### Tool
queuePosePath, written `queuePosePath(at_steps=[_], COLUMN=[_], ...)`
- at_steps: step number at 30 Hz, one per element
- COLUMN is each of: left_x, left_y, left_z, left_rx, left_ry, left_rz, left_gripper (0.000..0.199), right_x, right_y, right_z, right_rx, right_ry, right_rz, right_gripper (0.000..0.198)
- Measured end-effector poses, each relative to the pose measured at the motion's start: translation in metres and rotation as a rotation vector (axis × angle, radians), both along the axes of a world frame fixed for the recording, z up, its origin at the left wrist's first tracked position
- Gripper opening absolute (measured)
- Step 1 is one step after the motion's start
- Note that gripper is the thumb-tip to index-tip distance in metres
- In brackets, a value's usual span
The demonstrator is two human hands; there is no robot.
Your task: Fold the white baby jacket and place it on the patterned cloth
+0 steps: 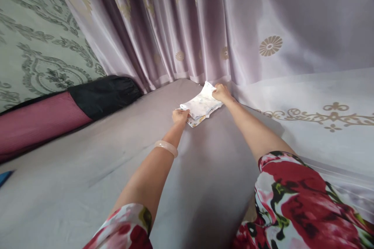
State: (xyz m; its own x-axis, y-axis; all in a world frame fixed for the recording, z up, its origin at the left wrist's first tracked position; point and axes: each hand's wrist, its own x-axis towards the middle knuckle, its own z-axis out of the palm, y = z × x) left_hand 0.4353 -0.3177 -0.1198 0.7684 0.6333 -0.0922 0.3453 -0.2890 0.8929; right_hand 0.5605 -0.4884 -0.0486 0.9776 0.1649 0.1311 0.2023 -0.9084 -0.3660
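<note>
A folded white cloth (201, 104), faintly patterned, lies over another folded piece with a yellowish print (195, 121) on the grey-covered bed. My left hand (180, 116) closes on the near left edge of the white cloth. At its far right side, my right hand (222, 92) pinches the cloth, and the corner there is raised. Whether the cloth is a garment I cannot tell. A pale bangle (166, 148) circles my left wrist.
Lilac curtains (187, 27) with gold motifs hang along the back and right edges of the bed (122, 171). A long pink and black bag (73, 105) lies by the patterned wall (43, 39) on the left. A blue corner of something (4, 177) shows at far left.
</note>
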Motion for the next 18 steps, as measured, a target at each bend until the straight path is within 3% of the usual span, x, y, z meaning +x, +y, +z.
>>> queuePosePath(at_steps=[4, 7, 14, 18], left_x=[-0.021, -0.052, -0.156, -0.213], left_y=[0.016, 0.038, 0.121, 0.160], left_z=[0.002, 0.004, -0.008, -0.013], left_rx=[0.064, 0.257, 0.860, 0.931], left_ry=[0.010, 0.022, 0.213, 0.355], left_rz=[-0.041, -0.102, -0.135, -0.059], left_gripper=[0.025, 0.026, 0.038, 0.053], right_x=[0.001, 0.000, -0.005, -0.007], right_y=[0.002, 0.004, 0.007, 0.011], right_z=[-0.005, -0.008, -0.012, -0.016], right_rx=[-0.028, -0.056, -0.083, -0.117], right_ry=[0.007, 0.037, 0.040, 0.003], right_rz=[0.013, 0.012, -0.019, -0.016], right_gripper=[0.040, 0.037, 0.039, 0.040])
